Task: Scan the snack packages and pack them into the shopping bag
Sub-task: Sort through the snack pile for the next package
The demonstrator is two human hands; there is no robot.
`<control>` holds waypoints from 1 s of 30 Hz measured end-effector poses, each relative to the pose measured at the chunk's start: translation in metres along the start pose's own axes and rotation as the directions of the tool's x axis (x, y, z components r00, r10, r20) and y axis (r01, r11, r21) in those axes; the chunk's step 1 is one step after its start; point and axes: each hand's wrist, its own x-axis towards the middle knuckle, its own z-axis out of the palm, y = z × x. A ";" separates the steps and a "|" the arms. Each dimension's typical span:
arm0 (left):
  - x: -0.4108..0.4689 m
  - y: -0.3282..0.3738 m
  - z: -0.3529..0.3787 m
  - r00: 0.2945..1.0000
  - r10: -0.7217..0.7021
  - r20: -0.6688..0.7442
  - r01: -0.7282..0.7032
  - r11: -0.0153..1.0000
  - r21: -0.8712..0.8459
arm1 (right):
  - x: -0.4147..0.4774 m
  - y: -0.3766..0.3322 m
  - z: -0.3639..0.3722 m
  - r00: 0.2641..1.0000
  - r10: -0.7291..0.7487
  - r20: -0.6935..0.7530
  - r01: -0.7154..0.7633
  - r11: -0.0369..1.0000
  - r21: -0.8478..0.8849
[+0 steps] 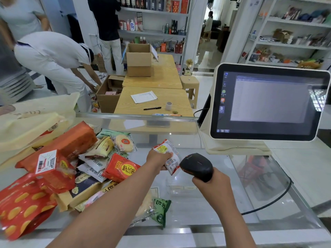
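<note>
My left hand grips a small clear snack package with a red and yellow label, held above the glass counter. My right hand grips a black handheld barcode scanner, whose head points at the package from the right, almost touching it. A heap of several snack packages, mostly red and orange, lies on the counter's left side. The cream shopping bag lies flat behind the heap at the far left.
A white touchscreen terminal stands at the right back of the counter, and the scanner's black cable curves along the right. A green packet lies near my left forearm. Wooden tables, cardboard boxes and people are beyond the counter.
</note>
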 end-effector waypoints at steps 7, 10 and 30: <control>-0.002 0.000 0.000 1.000 0.000 0.001 0.000 1.000 -0.004 | -0.002 0.000 -0.001 1.000 -0.002 0.029 0.002 1.000 -0.002; -0.003 -0.001 0.000 1.000 0.001 -0.011 0.000 1.000 0.011 | -0.003 0.000 -0.002 0.999 -0.001 0.039 0.001 1.000 0.004; 0.000 -0.002 -0.008 0.999 -0.003 0.033 0.003 1.000 -0.001 | 0.024 0.036 0.035 0.996 0.057 0.074 -0.050 0.994 -0.095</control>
